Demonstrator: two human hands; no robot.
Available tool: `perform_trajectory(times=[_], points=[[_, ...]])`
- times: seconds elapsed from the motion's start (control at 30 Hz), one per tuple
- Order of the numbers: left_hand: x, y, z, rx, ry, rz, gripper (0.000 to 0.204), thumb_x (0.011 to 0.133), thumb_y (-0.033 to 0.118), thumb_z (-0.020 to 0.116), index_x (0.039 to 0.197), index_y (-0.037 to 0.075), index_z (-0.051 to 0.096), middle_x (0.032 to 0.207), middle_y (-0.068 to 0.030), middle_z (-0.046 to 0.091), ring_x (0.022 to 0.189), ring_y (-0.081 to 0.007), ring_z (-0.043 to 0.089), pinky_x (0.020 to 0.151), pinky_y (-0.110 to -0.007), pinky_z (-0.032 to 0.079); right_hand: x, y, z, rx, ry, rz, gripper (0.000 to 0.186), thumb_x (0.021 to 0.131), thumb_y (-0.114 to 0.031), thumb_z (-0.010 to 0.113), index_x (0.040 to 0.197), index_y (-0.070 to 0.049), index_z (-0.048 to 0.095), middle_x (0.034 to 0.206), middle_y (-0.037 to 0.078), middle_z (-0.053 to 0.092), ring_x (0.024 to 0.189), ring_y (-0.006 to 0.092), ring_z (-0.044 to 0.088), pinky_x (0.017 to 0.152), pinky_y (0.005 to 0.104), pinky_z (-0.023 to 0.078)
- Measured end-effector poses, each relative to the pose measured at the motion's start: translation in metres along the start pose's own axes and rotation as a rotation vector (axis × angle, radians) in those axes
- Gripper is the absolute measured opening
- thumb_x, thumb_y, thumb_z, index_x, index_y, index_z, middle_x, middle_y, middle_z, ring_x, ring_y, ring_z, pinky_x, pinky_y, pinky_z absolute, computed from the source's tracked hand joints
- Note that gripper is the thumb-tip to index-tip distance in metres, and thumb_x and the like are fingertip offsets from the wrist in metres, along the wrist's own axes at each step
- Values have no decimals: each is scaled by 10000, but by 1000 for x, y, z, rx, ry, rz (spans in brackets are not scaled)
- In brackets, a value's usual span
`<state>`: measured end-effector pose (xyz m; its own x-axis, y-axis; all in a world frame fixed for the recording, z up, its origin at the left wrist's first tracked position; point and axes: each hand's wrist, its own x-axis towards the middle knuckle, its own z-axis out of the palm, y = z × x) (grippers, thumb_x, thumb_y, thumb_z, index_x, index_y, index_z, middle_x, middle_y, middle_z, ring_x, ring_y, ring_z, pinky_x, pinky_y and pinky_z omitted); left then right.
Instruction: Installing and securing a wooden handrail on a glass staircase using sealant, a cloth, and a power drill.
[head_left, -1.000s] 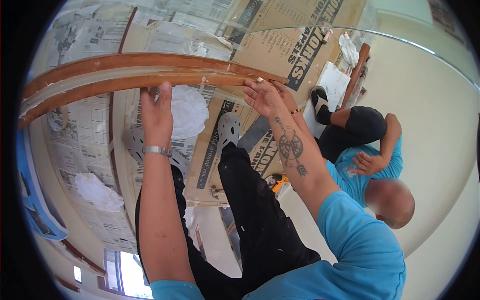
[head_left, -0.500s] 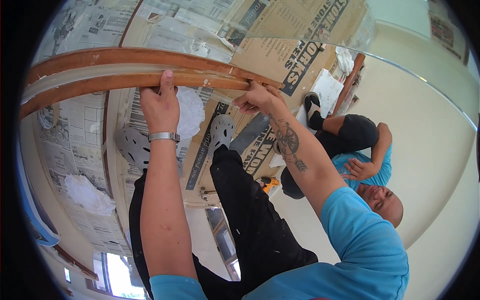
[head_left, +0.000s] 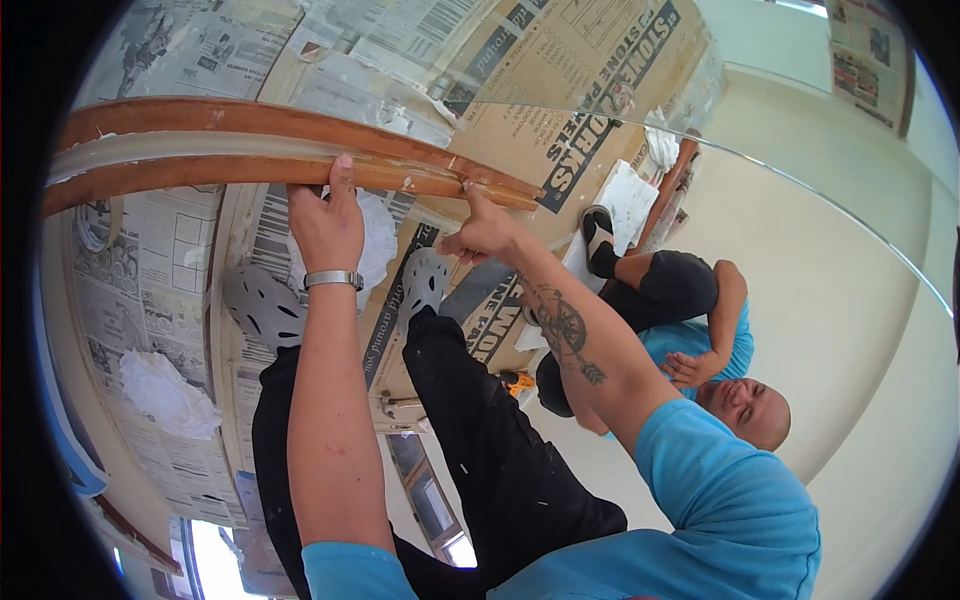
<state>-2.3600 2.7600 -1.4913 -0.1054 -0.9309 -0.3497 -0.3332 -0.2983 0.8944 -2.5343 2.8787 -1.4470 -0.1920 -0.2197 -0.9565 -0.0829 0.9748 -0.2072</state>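
At the near edge of the view, the wearer's light-blue shirt (head_left: 660, 550) and black trousers (head_left: 480, 430) are seen. The left hand (head_left: 328, 232), with a metal-banded wristwatch (head_left: 335, 278) below it, grips the grooved wooden rail (head_left: 270, 170), thumb over the face; one second ago the thumb sat at the lower edge. The rail is reddish-brown with a pale channel and runs across the upper left, ending just beyond the right hand (head_left: 487, 228). That hand is partly curled, one fingertip touching the rail near its end; whether it holds anything cannot be told. One second ago its palm faced upward, and a co-worker's braceleted hand was at the rail's end; that hand has since left it.

Below are grey perforated clogs (head_left: 425, 285) and two crumpled white sheets (head_left: 375, 240), one beyond the left hand, one farther left. Flattened cardboard (head_left: 650, 70) bears large dark block capitals and a dark band with pale lettering; newspaper sheets (head_left: 150, 290) carry print too small to read. A yellow-and-black tool (head_left: 516, 382) lies partly hidden behind the trousers.

To the right, a co-worker (head_left: 690, 340) in blue sits low beside a pale wall (head_left: 810, 330).
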Motion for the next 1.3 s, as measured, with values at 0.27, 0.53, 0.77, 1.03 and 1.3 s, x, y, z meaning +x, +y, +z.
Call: perform_trajectory(times=[0.27, 0.53, 0.77, 1.03, 1.3], points=[[-1, 3, -9, -14, -30, -33, 531, 897, 337, 673, 1113, -125, 523, 988, -169, 631, 847, -189, 654, 728, -302, 588, -23, -11, -2, -181, -93, -33, 951, 700, -126, 757, 1472, 7, 219, 721, 87, 635, 582, 168, 616, 505, 282, 502], [-2, 12, -13, -31, -42, -72, 513, 897, 321, 676, 1163, -78, 494, 1062, -151, 609, 891, -176, 636, 737, -295, 575, -57, 12, -11, 611, -291, -175, 788, 759, -27, 686, 1462, -88, 334, 839, 55, 606, 773, 198, 669, 593, 321, 578], [-10, 16, -14, -92, -33, -140, 518, 890, 333, 669, 1157, -84, 518, 1085, -248, 621, 1017, -363, 605, 908, -397, 444, -54, 36, -2, 1223, -470, -255, 811, 777, 74, 618, 1485, -138, 284, 879, 63, 594, 802, 201, 669, 594, 355, 608], [-5, 25, -15, -121, -51, -136, 520, 888, 343, 670, 1153, -78, 518, 1060, -232, 641, 1028, -343, 620, 898, -394, 459, 15, 18, 7, -883, 327, -46, 735, 785, -176, 611, 1406, 92, 321, 1298, 219, 548, 1152, 335, 584, 937, 388, 500], [-4, 19, -26, -58, -92, -153, 534, 886, 349, 670, 1172, -66, 492, 1082, -247, 624, 1018, -367, 614, 888, -403, 462, 36, -24, 34, -1073, 120, 87, 639, 824, -220, 573, 1383, 45, 411, 1478, 269, 321, 1370, 330, 367, 1032, 428, 432]])
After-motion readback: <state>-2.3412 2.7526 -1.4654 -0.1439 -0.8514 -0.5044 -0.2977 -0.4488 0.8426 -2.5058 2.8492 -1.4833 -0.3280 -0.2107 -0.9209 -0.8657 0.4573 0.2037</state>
